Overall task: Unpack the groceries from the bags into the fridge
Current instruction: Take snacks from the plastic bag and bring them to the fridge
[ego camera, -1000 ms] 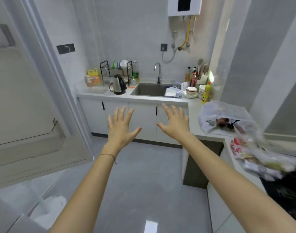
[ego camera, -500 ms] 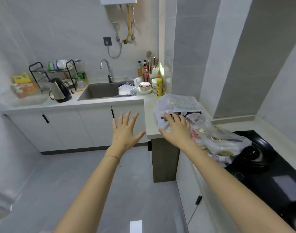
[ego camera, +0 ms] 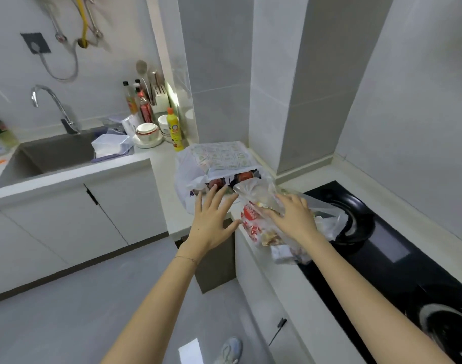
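Two plastic grocery bags sit on the corner of the white counter. The far white bag (ego camera: pixel 187 177) holds a flat patterned pack (ego camera: pixel 222 156) and dark trays of red food. The near clear bag (ego camera: pixel 253 222), with red print, is full of packets and lies partly on the black hob. My left hand (ego camera: pixel 211 219) is spread with straight fingers, its fingertips at the white bag's opening. On top of the clear bag rests my right hand (ego camera: pixel 290 216), fingers extended over the plastic. The fridge is out of view.
A black hob (ego camera: pixel 382 240) fills the counter to the right. A yellow dish-soap bottle (ego camera: pixel 176 132), bowls, sauce bottles and a knife block stand behind the bags. The sink (ego camera: pixel 48 156) and tap lie to the left. Grey floor lies below, with my shoe (ego camera: pixel 229 349) on it.
The view swung right from the fridge door and sink to the counter corner. Both hands moved forward onto the bags; the right hand went from the white bag's edge onto the clear bag.
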`<state>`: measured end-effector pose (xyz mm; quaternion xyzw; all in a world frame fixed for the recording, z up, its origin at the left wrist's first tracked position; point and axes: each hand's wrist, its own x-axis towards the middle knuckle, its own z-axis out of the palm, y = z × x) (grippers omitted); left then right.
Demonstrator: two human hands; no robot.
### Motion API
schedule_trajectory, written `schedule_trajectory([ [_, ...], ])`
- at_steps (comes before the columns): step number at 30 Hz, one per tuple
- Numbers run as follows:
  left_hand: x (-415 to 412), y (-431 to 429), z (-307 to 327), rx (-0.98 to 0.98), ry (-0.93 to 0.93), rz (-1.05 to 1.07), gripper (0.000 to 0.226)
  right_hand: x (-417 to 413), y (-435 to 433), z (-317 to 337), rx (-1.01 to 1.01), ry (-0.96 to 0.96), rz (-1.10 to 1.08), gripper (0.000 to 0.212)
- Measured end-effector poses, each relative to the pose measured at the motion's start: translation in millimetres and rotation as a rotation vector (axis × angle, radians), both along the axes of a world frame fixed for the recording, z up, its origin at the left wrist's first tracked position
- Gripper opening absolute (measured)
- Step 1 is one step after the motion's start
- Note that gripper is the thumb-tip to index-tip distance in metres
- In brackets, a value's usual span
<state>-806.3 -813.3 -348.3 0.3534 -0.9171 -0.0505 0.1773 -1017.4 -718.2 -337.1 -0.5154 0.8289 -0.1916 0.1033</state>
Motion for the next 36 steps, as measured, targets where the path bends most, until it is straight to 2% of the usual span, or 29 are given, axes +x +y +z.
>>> schedule_trajectory([
  [7, -72.2, -96.6, -12.4, 0.004, -0.026, -0.264, 0.060, -51.8, -32.4, -25.6, 0.116, -0.035, -0.136, 0.062],
  [14, -135.4, -148.5, -18.5, 0.020, -0.164, -0.453, 0.076, -76.9, -58.9, -35.7, 0.176, -0.020, -0.254, 0.069],
  [16, -152.7, -149.8, -23.7, 0.069, -0.226, -0.498, 0.082, -82.9, -62.0, -40.6, 0.213, 0.000, -0.269, 0.069],
  [19, -177.0, -150.6, -35.0, 0.113, -0.345, -0.527, 0.069, -95.9, -61.4, -54.6, 0.295, 0.016, -0.290, 0.070],
  [21, -191.9, -149.5, -41.8, 0.129, -0.427, -0.542, 0.071, -105.4, -61.1, -63.5, 0.341, 0.029, -0.293, 0.071],
  [26, -224.1, -154.0, -57.6, 0.032, -0.622, -0.650, 0.083, -124.8, -61.7, -81.1, 0.458, 0.060, -0.251, 0.077],
  [28, -235.2, -163.2, -64.4, 0.022, -0.696, -0.661, 0.077, -136.3, -62.6, -87.8, 0.541, 0.063, -0.226, 0.083],
  [30, -246.8, -171.5, -64.5, 0.080, -0.727, -0.619, 0.056, -149.5, -63.5, -94.4, 0.597, 0.075, -0.206, 0.086],
  [33, -265.6, -184.7, -66.3, 0.164, -0.665, -0.585, 0.021, -167.7, -67.3, -97.1, 0.609, 0.037, -0.214, 0.068],
  [36, -278.3, -201.4, -72.6, 0.268, -0.541, -0.552, 0.012, -180.5, -72.9, -96.3, 0.506, 0.026, -0.232, 0.014],
])
